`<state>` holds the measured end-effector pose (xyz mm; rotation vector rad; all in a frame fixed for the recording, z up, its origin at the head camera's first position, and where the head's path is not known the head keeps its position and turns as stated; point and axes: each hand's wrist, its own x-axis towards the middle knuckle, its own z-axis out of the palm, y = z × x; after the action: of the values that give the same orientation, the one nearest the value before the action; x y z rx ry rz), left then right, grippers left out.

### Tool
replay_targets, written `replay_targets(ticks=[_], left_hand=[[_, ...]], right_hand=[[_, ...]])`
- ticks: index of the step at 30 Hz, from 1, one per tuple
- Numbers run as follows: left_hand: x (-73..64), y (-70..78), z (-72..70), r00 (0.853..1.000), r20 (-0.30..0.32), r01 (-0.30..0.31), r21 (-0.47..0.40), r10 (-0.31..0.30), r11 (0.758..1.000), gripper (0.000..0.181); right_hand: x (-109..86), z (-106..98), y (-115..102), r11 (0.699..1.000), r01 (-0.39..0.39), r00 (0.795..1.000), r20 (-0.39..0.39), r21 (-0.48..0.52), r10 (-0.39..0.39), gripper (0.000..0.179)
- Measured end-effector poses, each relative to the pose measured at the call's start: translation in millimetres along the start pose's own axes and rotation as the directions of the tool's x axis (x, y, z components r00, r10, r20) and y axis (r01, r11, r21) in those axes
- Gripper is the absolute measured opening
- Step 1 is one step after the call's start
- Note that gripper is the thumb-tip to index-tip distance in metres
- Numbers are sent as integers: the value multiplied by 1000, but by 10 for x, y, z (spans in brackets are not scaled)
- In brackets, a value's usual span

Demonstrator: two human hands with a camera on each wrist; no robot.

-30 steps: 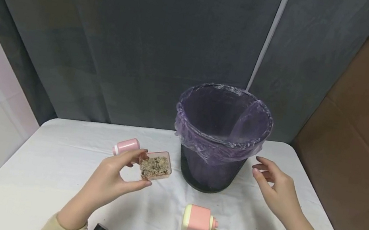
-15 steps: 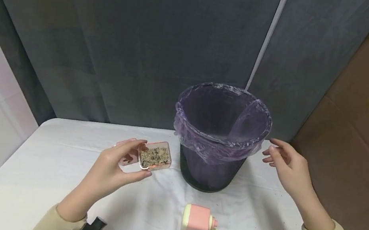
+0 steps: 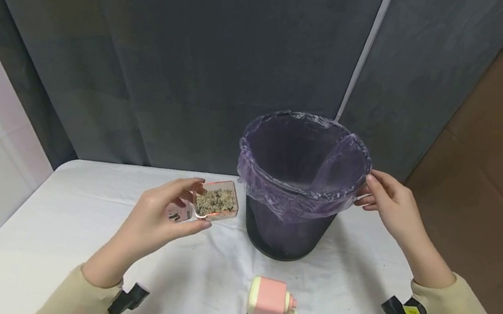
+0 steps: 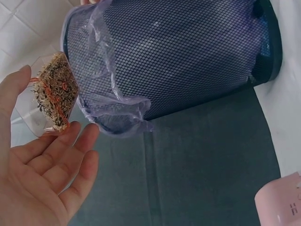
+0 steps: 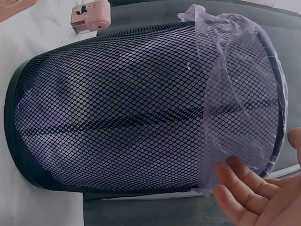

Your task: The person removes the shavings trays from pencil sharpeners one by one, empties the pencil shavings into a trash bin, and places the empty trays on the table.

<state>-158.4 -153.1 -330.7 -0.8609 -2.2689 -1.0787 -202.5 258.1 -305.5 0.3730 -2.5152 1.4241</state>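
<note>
Backdrop (image 3: 197,60), head view: dark gray, hung behind white-covered table (image 3: 74,217).
Mesh bin (image 3: 285,239), head view: upright on table, top edge wrapped in purple liner (image 3: 293,202).
Clear box (image 3: 225,214), head view: raised and tilted at 8 o'clock from bin mouth, filled with mixed pale and dark grains (image 3: 215,199).
Left hand (image 3: 155,218), head view: pinching clear box between thumb and fingers.
Right hand (image 3: 392,204), head view: at bin rim, 3 o'clock.
Pink-and-yellow container (image 3: 269,300), head view: lying near bin at 6 o'clock, cap end toward 3 o'clock.
Pink item (image 3: 179,212), head view: partly hidden by left hand.
Clear box, left wrist view: held at 9 o'clock, orange lines across grains.
Right hand, right wrist view: at 5 o'clock, thumb wide of loosely bent fingers; cannot tell whether touching liner.
</note>
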Motion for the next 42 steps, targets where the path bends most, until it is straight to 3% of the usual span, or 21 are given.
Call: replay_targets(ticks=[14,23,42], left_hand=[[172,7,-54,1000,4,-10,18,10,1000,64],[275,33,-81,1000,7,-10,23,10,1000,63],[539,41,-61,999,-2,-36,18,36,999,62]], right_hand=[[175,-55,-23,988,-73,995,82,135,62,53],[195,-11,-31,958,-102,990,126,268,70,51],[216,-24,-88,936,-141,981,173,324,88,47]])
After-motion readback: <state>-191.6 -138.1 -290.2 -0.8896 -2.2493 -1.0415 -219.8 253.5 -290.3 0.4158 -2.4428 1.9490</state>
